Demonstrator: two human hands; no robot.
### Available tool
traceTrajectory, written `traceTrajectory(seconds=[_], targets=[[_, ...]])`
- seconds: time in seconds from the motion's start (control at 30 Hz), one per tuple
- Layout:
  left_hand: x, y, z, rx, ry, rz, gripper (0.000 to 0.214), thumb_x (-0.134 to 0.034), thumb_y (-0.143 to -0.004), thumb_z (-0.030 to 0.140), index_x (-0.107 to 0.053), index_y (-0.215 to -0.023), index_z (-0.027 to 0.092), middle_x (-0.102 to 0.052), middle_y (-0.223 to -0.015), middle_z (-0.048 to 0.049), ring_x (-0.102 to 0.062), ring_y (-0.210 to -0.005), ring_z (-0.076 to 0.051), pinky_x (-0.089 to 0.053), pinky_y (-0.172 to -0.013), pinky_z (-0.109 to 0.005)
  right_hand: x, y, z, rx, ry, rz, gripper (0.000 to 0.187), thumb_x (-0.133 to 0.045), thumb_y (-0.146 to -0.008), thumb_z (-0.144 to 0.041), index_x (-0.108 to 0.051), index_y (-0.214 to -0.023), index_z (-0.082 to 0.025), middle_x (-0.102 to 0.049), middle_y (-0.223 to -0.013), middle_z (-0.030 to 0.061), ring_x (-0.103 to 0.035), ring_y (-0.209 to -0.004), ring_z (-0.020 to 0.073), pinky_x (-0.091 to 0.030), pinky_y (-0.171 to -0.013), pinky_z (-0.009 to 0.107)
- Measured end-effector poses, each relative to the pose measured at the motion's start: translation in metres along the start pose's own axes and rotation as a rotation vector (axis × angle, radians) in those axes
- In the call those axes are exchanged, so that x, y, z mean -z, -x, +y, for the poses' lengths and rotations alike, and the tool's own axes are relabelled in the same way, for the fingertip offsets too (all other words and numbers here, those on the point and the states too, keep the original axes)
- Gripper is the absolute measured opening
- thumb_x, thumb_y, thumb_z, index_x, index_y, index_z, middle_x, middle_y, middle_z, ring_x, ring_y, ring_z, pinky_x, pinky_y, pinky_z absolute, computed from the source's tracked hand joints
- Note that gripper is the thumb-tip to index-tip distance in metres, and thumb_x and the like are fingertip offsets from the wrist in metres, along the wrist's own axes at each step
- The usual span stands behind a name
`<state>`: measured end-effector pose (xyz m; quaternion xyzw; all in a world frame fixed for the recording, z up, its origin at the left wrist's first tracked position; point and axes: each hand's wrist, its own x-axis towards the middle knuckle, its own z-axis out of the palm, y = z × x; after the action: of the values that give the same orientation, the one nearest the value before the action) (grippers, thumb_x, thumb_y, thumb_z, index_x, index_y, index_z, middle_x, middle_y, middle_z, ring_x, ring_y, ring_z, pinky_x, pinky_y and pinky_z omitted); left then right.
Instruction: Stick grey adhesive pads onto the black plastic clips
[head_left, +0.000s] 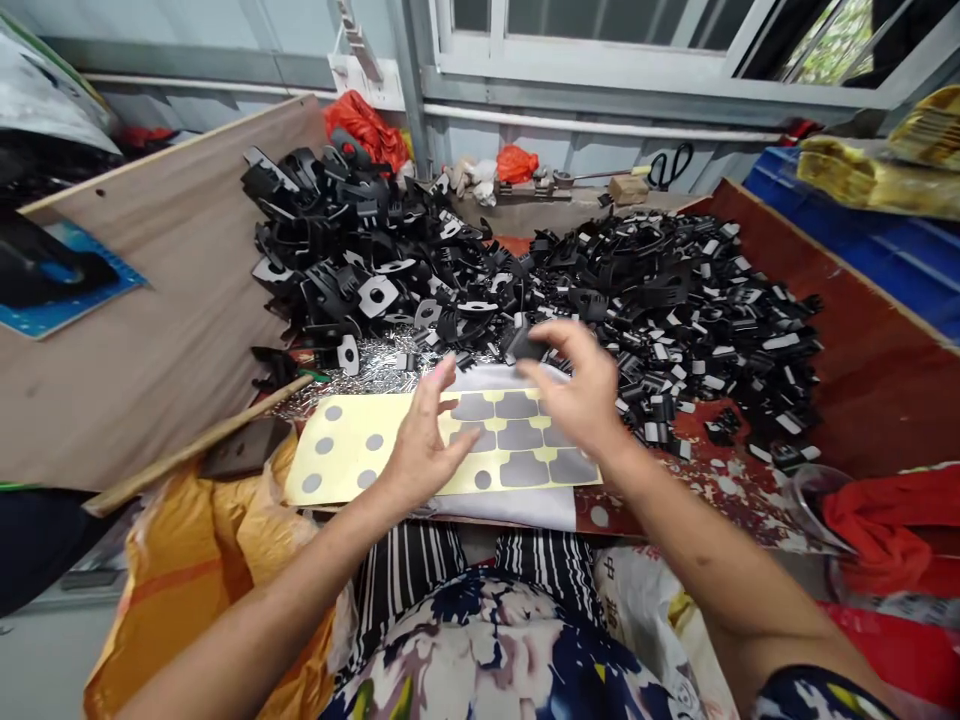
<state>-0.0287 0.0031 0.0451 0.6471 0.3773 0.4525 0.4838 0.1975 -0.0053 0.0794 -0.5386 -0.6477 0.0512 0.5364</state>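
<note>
My right hand [581,390] pinches a small black plastic part [526,345] between thumb and fingers, held just above the far edge of the sheet. The part is slightly blurred. Over the middle of a pale yellow sticker sheet [409,415], my left hand [424,440] is open, thumb and fingers apart, with nothing visible in it. Grey round stickers [373,442] dot the sheet's left side, and larger grey shaped stickers [520,434] fill its right side. A white cloth [555,508] lies under the sheet.
Black plastic clips [675,290] are heaped at right, and larger black parts [322,220] at left. Small metal pins [382,360] lie between them. A wooden stick [202,445] slants at left. Boards [187,260] wall the sides; scissors [670,168] stand at the back.
</note>
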Motion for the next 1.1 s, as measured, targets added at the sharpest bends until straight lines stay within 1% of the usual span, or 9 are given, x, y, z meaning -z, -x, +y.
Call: traceTrajectory(seconds=[0.13,0.3,0.47,0.53,0.67,0.73,0.9,1.03,1.1], targets=[[-0.006,0.008,-0.015,0.16,0.135,-0.134,0.059,-0.075,-0.087,0.023,-0.058,-0.143,0.027,-0.066,-0.128,-0.0092,-0.065,-0.112,-0.026,-0.056,-0.099,-0.039,-0.043,0.074,-0.021,-0.268,-0.314,-0.198,0.031,-0.071,-0.09,-0.03,-0.058,-0.118,-0.027,-0.072,-0.111,0.0038,-0.07,-0.096,0.0205,-0.06,-0.085,0.037],[0.009,0.024,-0.023,0.496,0.368,0.091,0.056,-0.077,-0.081,0.027,-0.053,-0.131,0.03,-0.057,-0.105,-0.0019,-0.063,-0.082,-0.018,-0.063,-0.066,-0.033,-0.04,0.105,0.016,-0.349,-0.184,-0.259,0.023,-0.056,-0.099,-0.028,-0.059,-0.121,-0.024,-0.069,-0.117,0.0077,-0.066,-0.097,0.0206,-0.056,-0.084,0.037],[0.008,0.048,-0.034,0.666,0.268,-0.179,0.054,-0.074,-0.075,0.02,-0.063,-0.128,0.024,-0.06,-0.098,-0.0025,-0.06,-0.07,-0.016,-0.056,-0.05,-0.027,-0.045,0.125,0.028,-0.242,-0.003,-0.361,0.028,-0.047,-0.095,-0.013,-0.065,-0.114,-0.023,-0.073,-0.117,0.0077,-0.063,-0.11,0.0268,-0.051,-0.101,0.049],[0.004,0.053,-0.041,0.624,0.173,-0.24,0.053,-0.071,-0.073,0.017,-0.067,-0.126,0.022,-0.065,-0.096,-0.0028,-0.06,-0.069,-0.017,-0.056,-0.054,-0.028,-0.05,0.129,0.026,-0.235,0.011,-0.365,0.029,-0.048,-0.095,-0.014,-0.066,-0.115,-0.024,-0.074,-0.118,0.0076,-0.062,-0.113,0.0286,-0.05,-0.103,0.052],[0.001,0.049,-0.044,0.346,-0.142,-0.379,0.052,-0.064,-0.07,0.012,-0.078,-0.117,0.026,-0.076,-0.103,-0.0048,-0.069,-0.091,-0.026,-0.057,-0.089,-0.042,-0.055,0.13,0.027,-0.287,-0.039,-0.351,0.029,-0.05,-0.095,-0.017,-0.069,-0.115,-0.026,-0.075,-0.116,0.0068,-0.061,-0.113,0.0291,-0.052,-0.103,0.053],[0.0,0.041,-0.039,0.234,-0.315,-0.502,0.055,-0.063,-0.069,0.011,-0.08,-0.118,0.03,-0.079,-0.103,-0.0062,-0.071,-0.096,-0.03,-0.053,-0.096,-0.046,-0.055,0.128,0.032,-0.348,-0.093,-0.347,0.028,-0.052,-0.094,-0.019,-0.07,-0.113,-0.027,-0.075,-0.115,0.0066,-0.063,-0.114,0.0291,-0.052,-0.104,0.054],[-0.005,0.028,-0.037,0.172,-0.468,-0.642,0.06,-0.063,-0.068,0.013,-0.079,-0.123,0.032,-0.077,-0.088,-0.0074,-0.067,-0.075,-0.029,-0.054,-0.081,-0.042,-0.051,0.108,0.034,-0.547,-0.343,-0.411,0.02,-0.055,-0.094,-0.019,-0.072,-0.102,-0.027,-0.078,-0.108,0.0064,-0.07,-0.103,0.0251,-0.058,-0.093,0.047],[-0.009,0.029,-0.043,0.137,-0.404,-0.588,0.041,-0.066,-0.066,0.012,-0.08,-0.1,0.027,-0.071,-0.078,-0.0064,-0.061,-0.065,-0.025,-0.053,-0.075,-0.041,-0.044,0.074,-0.011,-0.77,-0.768,-0.609,0.019,-0.062,-0.096,-0.027,-0.073,-0.11,-0.023,-0.078,-0.116,0.0096,-0.07,-0.081,0.0193,-0.057,-0.065,0.034],[-0.009,0.031,-0.045,0.125,-0.394,-0.555,0.032,-0.067,-0.065,0.011,-0.078,-0.091,0.025,-0.068,-0.076,-0.0063,-0.06,-0.065,-0.025,-0.053,-0.072,-0.039,-0.04,0.057,-0.041,-0.724,-0.852,-0.63,0.022,-0.062,-0.096,-0.029,-0.072,-0.114,-0.021,-0.078,-0.119,0.0099,-0.071,-0.086,0.0193,-0.059,-0.07,0.034]])
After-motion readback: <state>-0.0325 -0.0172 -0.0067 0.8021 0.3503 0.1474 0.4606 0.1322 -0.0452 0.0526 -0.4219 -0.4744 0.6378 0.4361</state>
